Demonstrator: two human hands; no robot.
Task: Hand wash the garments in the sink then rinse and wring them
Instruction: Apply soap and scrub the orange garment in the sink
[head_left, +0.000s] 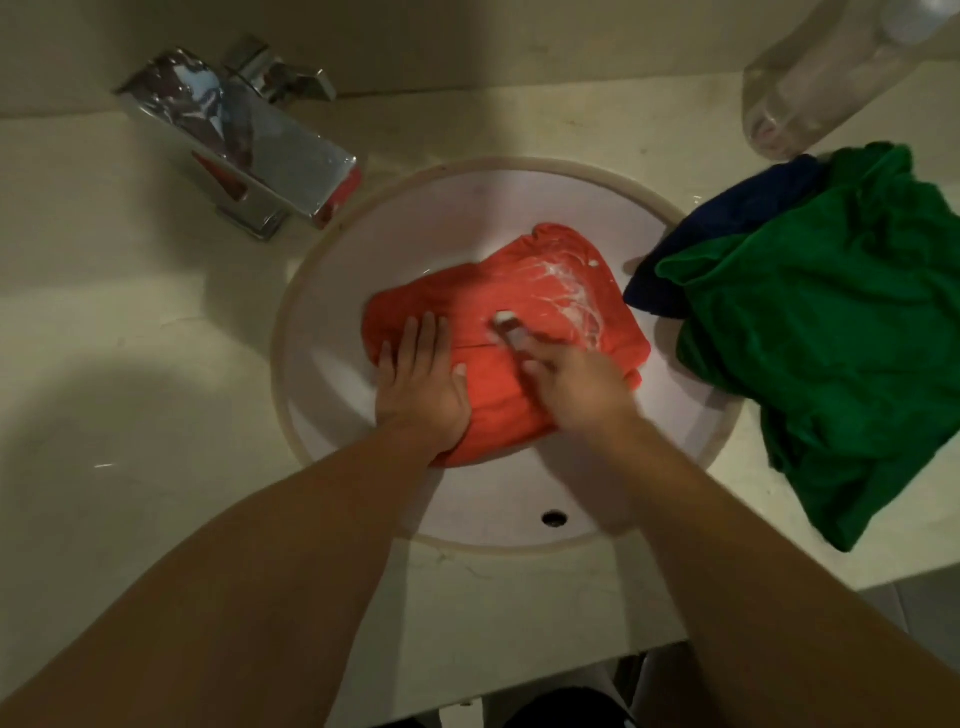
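"Three garments; how many are washed?"

"None finished, by the look of it. The red garment (545, 291) lies in the sink (280, 332) under both hands. The left hand (421, 379) presses flat on it, fingers straight. The right hand (576, 384) grips a small white bar (506, 325) (soap, probably; it is blurred) against the cloth, with suds (576, 296) streaked just beyond it."

"And the others?"

"The green garment (831, 338) and blue garment (727, 218) wait heaped on the surface (130, 338), right of the right hand. Rinsing and wringing all remain."
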